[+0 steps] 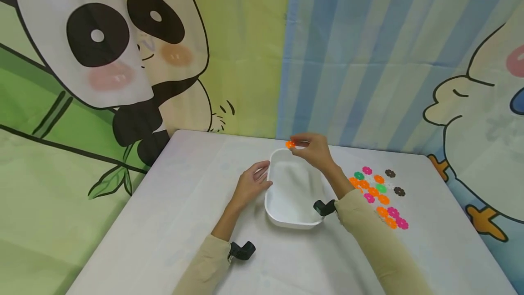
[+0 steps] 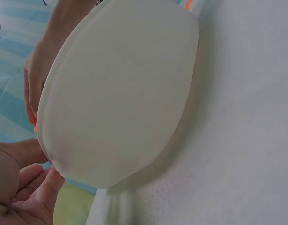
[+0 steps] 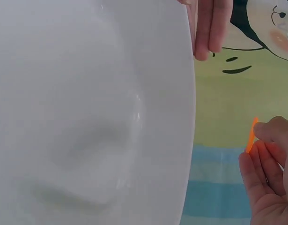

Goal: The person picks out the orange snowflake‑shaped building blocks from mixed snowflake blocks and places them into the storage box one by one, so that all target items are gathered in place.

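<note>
A white plastic basin (image 1: 290, 192) sits on the table, its inside bare. My left hand (image 1: 250, 183) pinches its left rim, the thumb over the edge and the fingers outside; the left wrist view shows this hand (image 2: 22, 187) at a corner of the basin (image 2: 120, 89). Above the far rim, my right hand (image 1: 314, 150) holds an orange flower-shaped piece (image 1: 289, 144) between thumb and fingertips. Seen edge-on in the right wrist view, the orange piece (image 3: 251, 136) is apart from the basin (image 3: 165, 117).
Right of the basin, several flower-shaped pieces lie loosely spread: orange (image 1: 383, 199), pink (image 1: 367, 170), green (image 1: 359, 175), brown (image 1: 399, 191) and some whitish ones. A printed cloth (image 1: 241, 49) with a panda hangs behind the white table (image 1: 204, 185).
</note>
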`<state>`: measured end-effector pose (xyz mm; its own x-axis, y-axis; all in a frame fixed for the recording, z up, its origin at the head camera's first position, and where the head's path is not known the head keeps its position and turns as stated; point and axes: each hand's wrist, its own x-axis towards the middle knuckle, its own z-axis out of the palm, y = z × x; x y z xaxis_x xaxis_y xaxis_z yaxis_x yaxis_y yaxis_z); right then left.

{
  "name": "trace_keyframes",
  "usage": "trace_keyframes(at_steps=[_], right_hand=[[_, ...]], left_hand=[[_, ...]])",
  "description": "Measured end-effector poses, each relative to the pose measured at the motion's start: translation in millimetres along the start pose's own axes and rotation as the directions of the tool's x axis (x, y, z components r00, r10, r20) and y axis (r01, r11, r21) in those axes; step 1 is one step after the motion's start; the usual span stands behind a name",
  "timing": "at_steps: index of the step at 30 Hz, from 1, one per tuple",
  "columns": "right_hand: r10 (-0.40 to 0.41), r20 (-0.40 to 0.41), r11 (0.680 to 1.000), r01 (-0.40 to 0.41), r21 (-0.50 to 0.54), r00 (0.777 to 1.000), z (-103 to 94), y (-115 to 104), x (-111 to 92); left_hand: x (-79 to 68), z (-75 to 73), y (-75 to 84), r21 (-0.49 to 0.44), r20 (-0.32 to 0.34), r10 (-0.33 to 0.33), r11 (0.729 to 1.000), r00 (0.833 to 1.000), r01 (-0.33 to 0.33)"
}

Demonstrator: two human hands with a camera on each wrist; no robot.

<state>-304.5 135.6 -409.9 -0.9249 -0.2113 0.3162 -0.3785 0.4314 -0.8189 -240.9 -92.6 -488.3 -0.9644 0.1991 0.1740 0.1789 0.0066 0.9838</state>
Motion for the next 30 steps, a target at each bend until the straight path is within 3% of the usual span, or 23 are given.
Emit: trace_keyframes(at_steps=[5, 12, 24, 30], right_hand=[[0.049, 0.006, 0.999, -0.049, 0.017, 0.999, 25.5, 9, 3], [0.095, 0.031, 0.993, -0.092, -0.074, 0.995, 52.0, 25, -1], [0.035, 0.094, 0.983, -0.018, -0.181, 0.995, 65.0, 49, -6], [-0.002, 0.123, 0.974, 0.03, -0.223, 0.992, 68.4, 56, -6]], left_hand=[[1.2, -1.2, 0.7, 0.005, -0.004, 0.003, 1.0, 1.0, -0.003], [1.8, -2.6, -0.7, -0.022, 0.014, 0.008, 1.0, 1.0, -0.008], [1.6, -0.9, 0.8, -0.024, 0.035, 0.019, 1.0, 0.999, -0.018], [-3.9, -3.3, 15.8, -0.086, 0.086, 0.028, 0.996, 0.996, -0.02]])
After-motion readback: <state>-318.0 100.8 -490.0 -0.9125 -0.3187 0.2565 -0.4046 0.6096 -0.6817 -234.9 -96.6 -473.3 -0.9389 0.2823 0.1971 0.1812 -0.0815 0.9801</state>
